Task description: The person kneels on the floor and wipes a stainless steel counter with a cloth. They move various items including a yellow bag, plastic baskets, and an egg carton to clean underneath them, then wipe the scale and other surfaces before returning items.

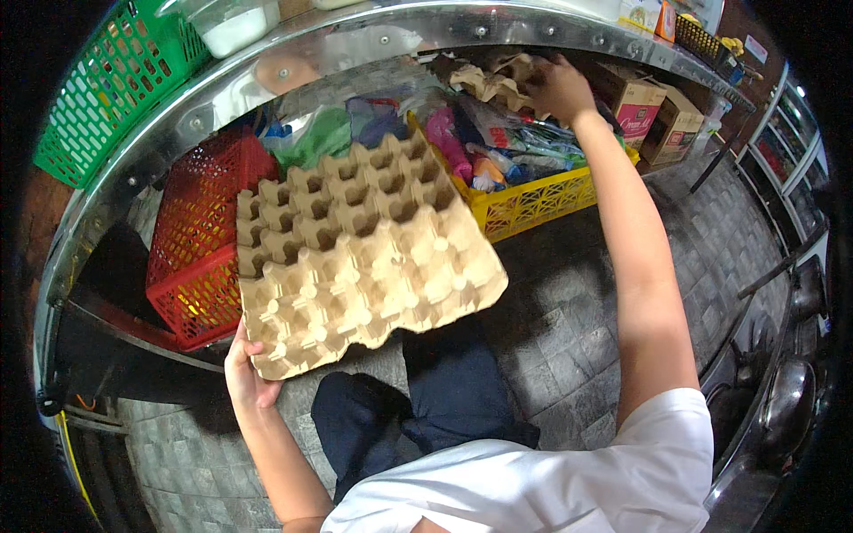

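My left hand grips the near left corner of a moulded-pulp egg tray, its thumb over the top. The tray's cups hold no eggs, and it is held tilted above the floor. My right hand reaches under the steel table to another piece of pulp egg carton, which looks torn or crumpled. Its fingers are partly hidden in shadow, so whether they hold the piece is unclear. Below that piece stands a yellow plastic crate filled with plastic bags and packets.
A red plastic basket is left of the tray. Cardboard boxes stand right of the crate. Above runs the steel table's edge, bearing a green basket and a tub of white contents. Pans are at far right.
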`<state>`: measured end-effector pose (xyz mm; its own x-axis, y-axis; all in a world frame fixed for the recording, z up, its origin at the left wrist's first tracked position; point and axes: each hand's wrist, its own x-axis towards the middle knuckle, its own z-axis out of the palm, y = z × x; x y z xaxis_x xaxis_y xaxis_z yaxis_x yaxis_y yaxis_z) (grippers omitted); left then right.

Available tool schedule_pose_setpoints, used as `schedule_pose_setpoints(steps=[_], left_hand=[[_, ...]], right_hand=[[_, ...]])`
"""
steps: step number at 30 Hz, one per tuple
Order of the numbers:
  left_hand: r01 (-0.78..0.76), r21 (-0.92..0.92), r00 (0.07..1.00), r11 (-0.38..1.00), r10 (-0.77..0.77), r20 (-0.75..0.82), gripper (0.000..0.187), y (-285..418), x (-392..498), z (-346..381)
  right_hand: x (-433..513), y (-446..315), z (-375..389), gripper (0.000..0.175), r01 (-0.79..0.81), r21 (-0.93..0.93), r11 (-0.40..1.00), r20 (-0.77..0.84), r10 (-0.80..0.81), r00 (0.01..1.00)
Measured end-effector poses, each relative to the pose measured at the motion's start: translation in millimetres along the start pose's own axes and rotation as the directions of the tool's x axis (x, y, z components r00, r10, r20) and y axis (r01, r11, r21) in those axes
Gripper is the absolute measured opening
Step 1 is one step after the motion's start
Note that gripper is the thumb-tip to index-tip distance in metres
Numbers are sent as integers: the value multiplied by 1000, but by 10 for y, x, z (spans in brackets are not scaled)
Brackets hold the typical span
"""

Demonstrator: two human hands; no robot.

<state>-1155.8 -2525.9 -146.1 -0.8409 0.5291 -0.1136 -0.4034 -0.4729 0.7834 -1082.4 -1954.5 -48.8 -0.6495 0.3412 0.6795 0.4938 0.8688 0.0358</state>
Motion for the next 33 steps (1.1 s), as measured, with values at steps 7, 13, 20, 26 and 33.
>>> schedule_pose_setpoints(steps=[7, 13, 20, 26, 33], left_hand=[[-84, 16, 996, 996, 84, -9, 74, -11, 45, 70], [-69, -72, 997, 995, 66, -32, 53, -24, 424, 263], [23, -60, 994, 998, -29, -101, 44, -22, 717, 684], [15, 2, 1000, 1000, -15, -8, 43, -39, 822, 831], [46, 27, 995, 999, -44, -86, 44, 68, 714, 832]], right_hand=[[-567, 373, -500, 51, -43, 327, 944, -273, 138, 952], [-759, 278, -462, 49, 130, 220, 967, -405, -31, 914], [-693, 190, -636, 51, 7, 414, 910, -325, 140, 935], [-937, -84, -426, 89, 130, -144, 981, -165, -154, 974], [-774, 444, -618, 63, 12, 299, 954, -477, 138, 868]])
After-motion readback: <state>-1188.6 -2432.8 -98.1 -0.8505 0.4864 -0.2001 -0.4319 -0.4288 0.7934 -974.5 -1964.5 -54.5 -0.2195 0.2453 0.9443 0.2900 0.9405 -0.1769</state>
